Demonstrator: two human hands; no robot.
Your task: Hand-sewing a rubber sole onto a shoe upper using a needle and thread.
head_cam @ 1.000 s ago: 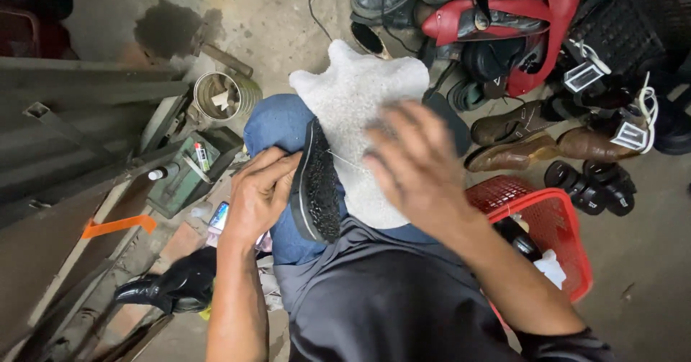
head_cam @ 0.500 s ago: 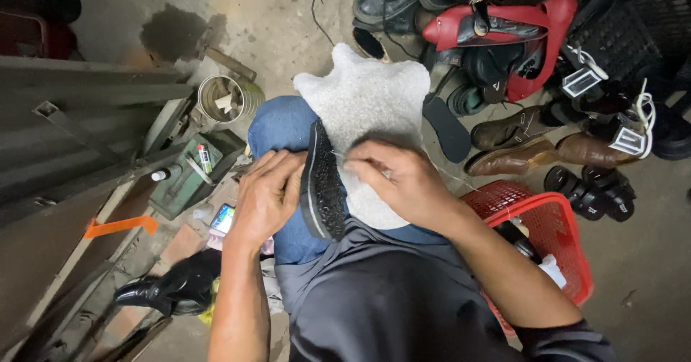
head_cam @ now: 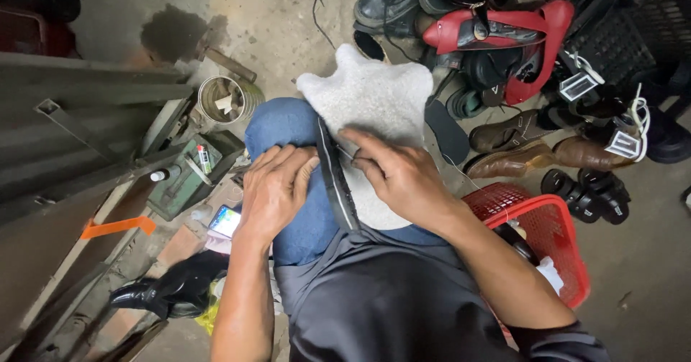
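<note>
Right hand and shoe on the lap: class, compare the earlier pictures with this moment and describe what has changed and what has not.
The right hand has come down from its raised position above the white fleece to the shoe, its fingers now pinching at the sole's edge. The left hand stays pressed against the shoe on the knee. The shoe, fleece and red basket have not moved.

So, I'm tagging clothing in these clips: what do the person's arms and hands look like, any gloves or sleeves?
No gloves: left hand and right hand are bare, without visible rings or watch. Forearms are uncovered; only a dark sleeve shows, pushed up the right arm.
</note>
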